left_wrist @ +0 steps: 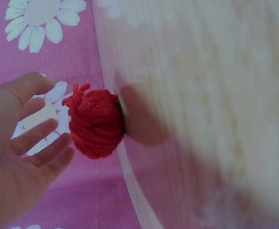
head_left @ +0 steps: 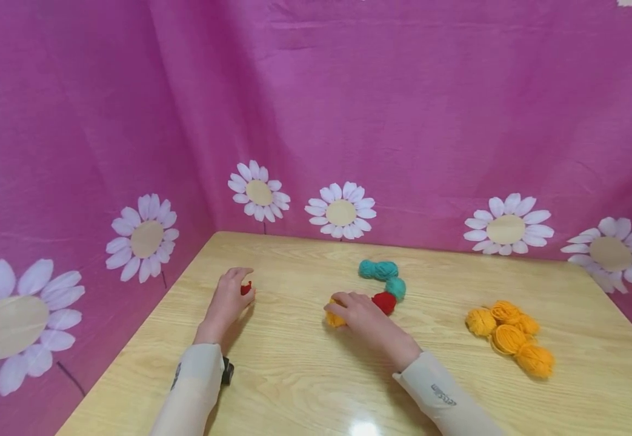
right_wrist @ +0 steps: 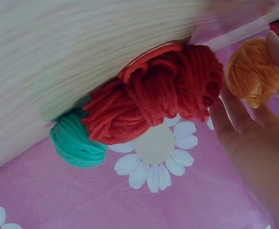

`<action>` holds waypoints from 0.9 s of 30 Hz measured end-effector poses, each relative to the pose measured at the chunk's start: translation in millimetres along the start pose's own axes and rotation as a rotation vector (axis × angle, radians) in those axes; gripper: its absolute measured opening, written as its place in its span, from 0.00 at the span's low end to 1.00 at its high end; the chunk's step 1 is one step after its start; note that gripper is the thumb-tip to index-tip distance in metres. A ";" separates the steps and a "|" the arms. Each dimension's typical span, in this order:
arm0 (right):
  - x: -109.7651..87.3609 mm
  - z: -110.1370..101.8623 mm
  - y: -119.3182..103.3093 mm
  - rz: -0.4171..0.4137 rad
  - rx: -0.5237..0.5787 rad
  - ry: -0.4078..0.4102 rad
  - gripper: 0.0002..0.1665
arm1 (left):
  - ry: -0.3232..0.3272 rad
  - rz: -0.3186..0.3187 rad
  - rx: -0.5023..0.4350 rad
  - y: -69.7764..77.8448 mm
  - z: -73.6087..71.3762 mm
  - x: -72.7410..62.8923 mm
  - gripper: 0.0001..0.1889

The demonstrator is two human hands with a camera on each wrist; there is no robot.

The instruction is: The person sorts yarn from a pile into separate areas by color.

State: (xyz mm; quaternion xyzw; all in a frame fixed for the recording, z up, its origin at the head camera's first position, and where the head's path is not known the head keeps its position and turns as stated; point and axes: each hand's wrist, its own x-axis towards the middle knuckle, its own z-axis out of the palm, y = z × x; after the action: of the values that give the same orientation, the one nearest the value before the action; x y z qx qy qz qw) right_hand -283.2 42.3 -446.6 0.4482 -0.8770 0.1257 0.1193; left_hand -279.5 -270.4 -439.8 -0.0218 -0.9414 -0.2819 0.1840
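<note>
My left hand [head_left: 231, 300] is beside a red yarn ball [left_wrist: 96, 124] on the left part of the table. In the left wrist view its fingers are spread and loosely bent, with a gap between the palm and the ball. Near the table's middle, my right hand [head_left: 365, 321] holds an orange yarn ball [right_wrist: 252, 71] between thumb and fingers. Close by the right hand lies red yarn [right_wrist: 173, 86], partly hidden by that hand in the head view. Teal yarn balls [head_left: 395, 289] adjoin the red yarn in a curved row running away from me.
A cluster of several orange yarn balls [head_left: 509, 339] lies on the right side of the wooden table [head_left: 294, 387]. Behind and to the left hangs a pink curtain [head_left: 375, 109] with white flowers, meeting the table's far and left edges.
</note>
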 end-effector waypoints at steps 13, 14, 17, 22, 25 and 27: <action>-12.7 -1.5 -8.4 -0.089 -0.072 -0.027 0.22 | -0.042 -0.015 -0.003 10.0 7.3 1.0 0.25; -14.6 -1.5 -9.0 -0.101 -0.071 -0.026 0.22 | -0.046 -0.014 -0.002 10.6 7.8 0.8 0.25; -20.5 -2.6 -10.9 -0.133 -0.078 -0.017 0.22 | -0.044 -0.007 -0.001 11.7 9.6 0.8 0.25; -28.5 -7.5 -13.7 -0.111 -0.097 -0.045 0.23 | -0.025 0.025 -0.015 14.4 12.0 2.2 0.24; -33.7 -12.0 -14.6 -0.072 -0.068 -0.093 0.23 | -0.028 0.051 -0.028 16.1 13.5 3.5 0.24; -37.2 -14.7 -14.7 -0.045 -0.042 -0.122 0.24 | -0.029 0.062 -0.031 17.5 14.5 4.2 0.24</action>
State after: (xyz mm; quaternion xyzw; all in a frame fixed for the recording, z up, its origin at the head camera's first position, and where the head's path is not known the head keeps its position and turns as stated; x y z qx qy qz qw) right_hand -248.6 66.9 -443.1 0.4720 -0.8747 0.0772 0.0779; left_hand -285.8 -248.2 -440.3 -0.0578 -0.9383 -0.2903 0.1787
